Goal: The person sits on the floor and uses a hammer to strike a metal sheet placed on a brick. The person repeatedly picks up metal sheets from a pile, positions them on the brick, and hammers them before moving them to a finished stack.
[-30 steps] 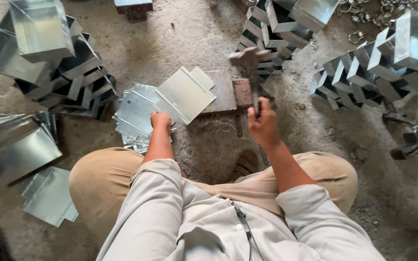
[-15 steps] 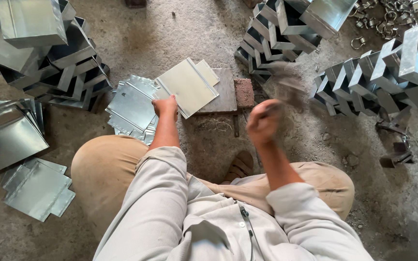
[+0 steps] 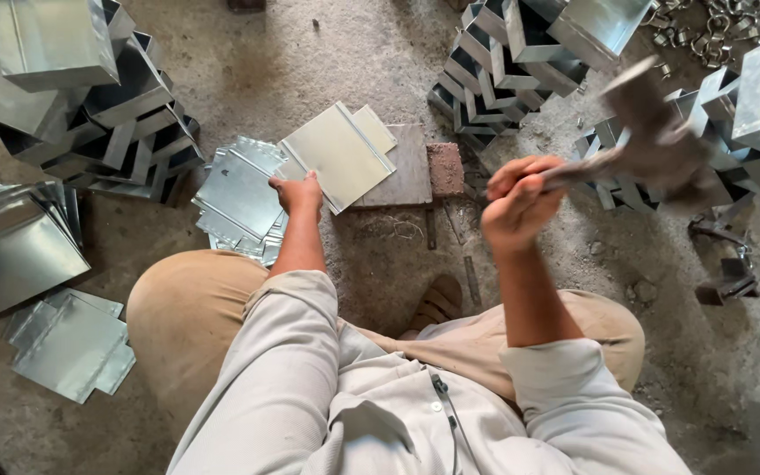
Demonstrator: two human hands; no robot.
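I sit on the ground with my knees apart. My left hand [image 3: 296,194] grips the near corner of a flat metal sheet [image 3: 336,154] that lies on a dark metal block [image 3: 408,167]. My right hand [image 3: 518,204] is raised to the right of the block and is closed around the handle of a hammer [image 3: 653,141], whose head is blurred by motion up and to the right. Under my left hand lies a pile of cut metal sheets [image 3: 237,195].
Folded metal boxes are stacked at the upper left [image 3: 90,97], top middle [image 3: 521,62] and right [image 3: 749,114]. More flat sheets [image 3: 72,343] lie at the lower left. A brick [image 3: 444,169] sits beside the block. Metal rings [image 3: 714,26] lie top right.
The hammer has swung up from over the block to high on the right. My left hand has stayed on the sheet's corner. The camera has shifted slightly.
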